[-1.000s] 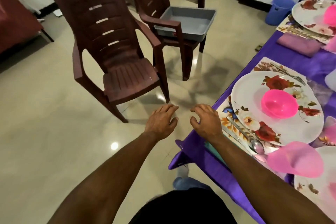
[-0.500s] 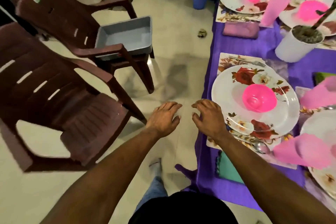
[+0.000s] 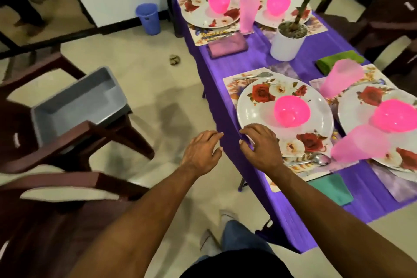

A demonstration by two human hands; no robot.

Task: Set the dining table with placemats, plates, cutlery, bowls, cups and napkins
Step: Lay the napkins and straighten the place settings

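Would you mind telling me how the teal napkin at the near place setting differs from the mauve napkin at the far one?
The teal napkin is blue-green, the mauve napkin a dusty pinkish purple. The teal one looks flat and thin; the mauve one looks thicker, like a folded pad. The teal one lies near the right hand; the mauve one sits beyond, close to the white plant pot. Both lie on the purple tablecloth beside a floral placemat.
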